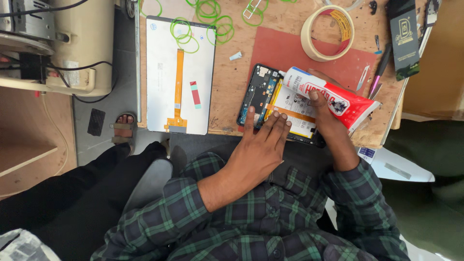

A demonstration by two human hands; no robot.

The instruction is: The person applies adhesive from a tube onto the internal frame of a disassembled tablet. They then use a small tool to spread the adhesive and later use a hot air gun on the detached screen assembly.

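- Right hand [323, 116]: grip closed around a white-and-red glue tube [328, 95], thumb pressed on its upper face, nozzle end pointing toward the phone's upper edge.
- Left hand [258, 145]: flat and spread, fingers [273, 124] resting on the lower edge of the opened phone [263, 96]; it grasps nothing and only pins the phone down.
- The phone lies back-open, near the front edge of the wooden worktop [232, 82], partly on a red mat [280, 48]. Battery with an orange strip and circuit board are exposed; the tube crosses over its right half.
- Left of the phone: a detached display panel [159, 72], face down, with an orange flex cable [179, 82] along its middle and green rubber bands [212, 19] over its top.
- Behind: a roll of masking tape [327, 33]; to the right, a pen-like tool [379, 72] and a dark card packet [405, 38].
- Judgement on technique: keep the flat hand's pressure steady so the frame does not slide; squeeze lightly, nozzle near the frame edge, and keep adhesive off the battery and board. Whether the cap is off, I cannot tell.
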